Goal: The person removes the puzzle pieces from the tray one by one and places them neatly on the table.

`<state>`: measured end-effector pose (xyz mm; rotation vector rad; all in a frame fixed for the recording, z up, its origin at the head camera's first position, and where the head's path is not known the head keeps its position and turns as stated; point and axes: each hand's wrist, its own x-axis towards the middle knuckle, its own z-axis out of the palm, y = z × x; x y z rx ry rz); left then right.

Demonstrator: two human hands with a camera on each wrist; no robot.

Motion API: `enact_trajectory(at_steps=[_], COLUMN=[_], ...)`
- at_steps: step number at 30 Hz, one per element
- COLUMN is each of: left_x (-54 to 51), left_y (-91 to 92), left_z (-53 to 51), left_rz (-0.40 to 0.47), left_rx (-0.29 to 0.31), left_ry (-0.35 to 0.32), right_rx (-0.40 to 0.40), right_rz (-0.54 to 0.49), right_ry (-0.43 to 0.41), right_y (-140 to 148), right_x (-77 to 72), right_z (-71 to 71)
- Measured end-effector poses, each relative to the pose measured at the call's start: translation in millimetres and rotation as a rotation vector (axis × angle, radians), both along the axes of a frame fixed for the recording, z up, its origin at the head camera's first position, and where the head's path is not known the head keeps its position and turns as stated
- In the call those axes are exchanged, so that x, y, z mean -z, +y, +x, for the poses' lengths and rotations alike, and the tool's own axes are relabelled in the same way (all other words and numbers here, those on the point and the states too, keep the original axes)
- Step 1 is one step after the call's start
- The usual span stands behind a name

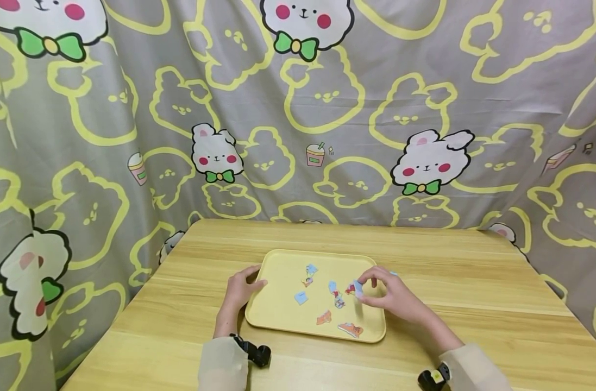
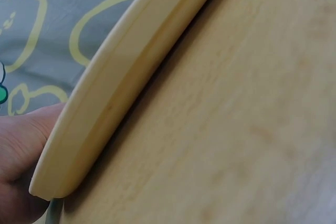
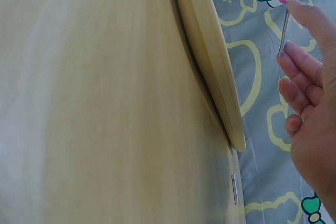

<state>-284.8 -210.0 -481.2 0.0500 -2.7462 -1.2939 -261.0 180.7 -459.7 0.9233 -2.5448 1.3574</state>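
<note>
Right hand [image 1: 394, 297]: pinching a pale-blue picture piece [image 1: 358, 288], thumb against fingertips. Piece is raised over the tray's 3 o'clock side; right wrist view shows it edge-on, thin and flat.

Left hand [image 1: 240, 290]: gripping the yellow tray [image 1: 278, 271] at 9 o'clock, thumb over the rim, other fingers at the outer side.

Tray lies on the wood-grain table [image 1: 474, 288]. Clock directions from tray centre, 12 toward the curtain [image 1: 258, 103]:
- toward 11: blue-topped cluster [image 1: 311, 268].
- toward 9: plain light-blue piece [image 1: 301, 297].
- toward 3: blue-and-red cluster [image 1: 338, 300], then a red piece [image 1: 350, 290] just beside the held one.
- toward 5: orange piece [image 1: 324, 317]; farther out, near the rim between 4 and 5, orange shoe-print piece [image 1: 350, 329].

Outside the rim, between 2 and 3: another blue piece [image 1: 394, 273], partly hidden by the right hand.
</note>
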Motion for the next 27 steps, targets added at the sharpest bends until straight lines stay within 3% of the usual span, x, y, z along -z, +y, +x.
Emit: enact_trajectory(at_steps=[27], left_x=[3.2], left_y=[-1.0], left_z=[-2.1], left_rz=[0.01], left_rx=[-0.005], left_ry=[-0.013], right_rx=[0.102], right_rz=[0.098], right_ry=[0.023], right_y=[45.8], right_x=[6.7], right_z=[-16.7])
